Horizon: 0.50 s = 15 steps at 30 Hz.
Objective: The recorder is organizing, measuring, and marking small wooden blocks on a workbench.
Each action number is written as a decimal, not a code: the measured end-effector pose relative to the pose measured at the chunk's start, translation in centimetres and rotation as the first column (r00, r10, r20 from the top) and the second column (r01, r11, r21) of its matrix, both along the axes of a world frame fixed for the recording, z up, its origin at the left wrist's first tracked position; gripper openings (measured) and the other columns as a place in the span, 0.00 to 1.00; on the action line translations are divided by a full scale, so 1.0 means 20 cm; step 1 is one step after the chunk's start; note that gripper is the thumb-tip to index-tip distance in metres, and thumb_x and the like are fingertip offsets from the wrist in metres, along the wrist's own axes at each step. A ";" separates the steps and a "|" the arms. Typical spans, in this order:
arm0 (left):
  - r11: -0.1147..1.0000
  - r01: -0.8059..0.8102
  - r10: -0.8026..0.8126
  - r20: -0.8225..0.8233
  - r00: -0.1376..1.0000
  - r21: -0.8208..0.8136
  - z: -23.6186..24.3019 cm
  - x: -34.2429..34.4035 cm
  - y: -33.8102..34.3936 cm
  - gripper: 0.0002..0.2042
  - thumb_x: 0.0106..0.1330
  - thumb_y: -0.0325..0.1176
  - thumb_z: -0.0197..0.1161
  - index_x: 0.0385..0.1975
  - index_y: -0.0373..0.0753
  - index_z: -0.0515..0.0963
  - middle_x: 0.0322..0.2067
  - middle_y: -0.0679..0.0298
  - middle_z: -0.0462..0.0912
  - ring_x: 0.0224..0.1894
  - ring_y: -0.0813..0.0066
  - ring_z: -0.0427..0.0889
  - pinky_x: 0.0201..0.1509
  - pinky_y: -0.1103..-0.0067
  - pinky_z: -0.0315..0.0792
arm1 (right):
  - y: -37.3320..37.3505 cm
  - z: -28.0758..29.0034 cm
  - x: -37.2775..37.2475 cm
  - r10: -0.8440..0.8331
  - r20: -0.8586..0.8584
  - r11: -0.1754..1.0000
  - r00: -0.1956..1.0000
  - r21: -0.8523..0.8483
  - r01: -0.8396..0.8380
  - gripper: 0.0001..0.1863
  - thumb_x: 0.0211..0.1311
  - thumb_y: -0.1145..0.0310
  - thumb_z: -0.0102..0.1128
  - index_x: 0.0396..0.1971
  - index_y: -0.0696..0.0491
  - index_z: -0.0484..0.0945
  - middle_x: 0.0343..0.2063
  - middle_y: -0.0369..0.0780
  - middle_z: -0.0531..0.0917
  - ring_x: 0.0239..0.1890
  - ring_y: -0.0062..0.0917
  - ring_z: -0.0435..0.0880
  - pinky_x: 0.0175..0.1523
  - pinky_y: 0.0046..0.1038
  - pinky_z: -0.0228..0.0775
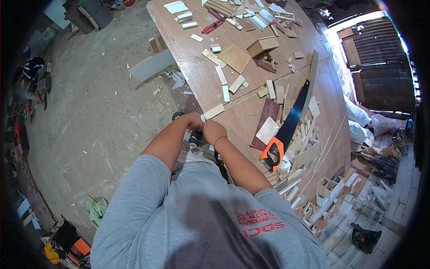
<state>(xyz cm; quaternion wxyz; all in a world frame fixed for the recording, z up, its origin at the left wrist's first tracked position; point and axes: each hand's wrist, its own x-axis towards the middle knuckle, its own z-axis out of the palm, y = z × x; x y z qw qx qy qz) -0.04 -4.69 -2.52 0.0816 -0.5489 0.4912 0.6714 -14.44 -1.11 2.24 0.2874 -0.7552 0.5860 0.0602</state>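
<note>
My left hand (pixel 193 120) and my right hand (pixel 215 130) meet at the near left corner of the wooden table (pixel 188 56). Both are closed, fingertips turned inward and close together; whatever they pinch is too small or too hidden to name. Just beyond the fingers, a short pale wood strip (pixel 214 112) lies at the table corner, and its near end reaches almost to my hands. A small white piece (pixel 203 118) shows between the hands. A beaded bracelet (pixel 219 139) circles my right wrist.
A handsaw with an orange handle (pixel 274 150) lies to the right among wood offcuts. Farther off are red-handled pliers (pixel 213 26), a square wood board (pixel 234 58) and a small wooden box (pixel 263 46). A grey panel (pixel 153 65) leans left of the table, above the concrete floor (pixel 103 112).
</note>
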 end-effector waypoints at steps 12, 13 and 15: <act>0.940 0.293 -0.295 0.017 0.955 -0.173 -0.08 0.02 -0.03 0.10 0.44 0.32 0.65 0.12 0.32 0.75 0.11 0.61 0.72 0.13 0.73 0.70 0.16 0.74 0.66 | -0.02 -0.05 0.00 0.032 -0.004 0.999 0.999 0.007 -0.031 0.18 0.63 0.59 0.43 0.32 0.59 0.74 0.26 0.53 0.81 0.30 0.47 0.81 0.37 0.46 0.72; 0.945 0.282 -0.283 0.019 0.959 -0.167 -0.09 0.05 0.00 0.10 0.44 0.32 0.65 0.12 0.32 0.75 0.11 0.61 0.72 0.13 0.73 0.70 0.16 0.74 0.66 | 0.03 0.03 0.00 0.044 0.000 0.999 0.999 0.012 -0.044 0.18 0.63 0.59 0.43 0.32 0.59 0.74 0.26 0.53 0.81 0.30 0.47 0.81 0.37 0.46 0.72; 1.000 -0.027 0.026 0.025 0.999 0.002 -0.07 0.07 0.04 0.09 0.45 0.31 0.64 0.13 0.32 0.75 0.12 0.62 0.72 0.13 0.74 0.69 0.16 0.74 0.65 | 0.17 0.25 -0.07 0.009 -0.022 0.992 1.000 0.126 -0.006 0.18 0.63 0.59 0.43 0.32 0.59 0.74 0.27 0.53 0.81 0.32 0.47 0.81 0.38 0.46 0.72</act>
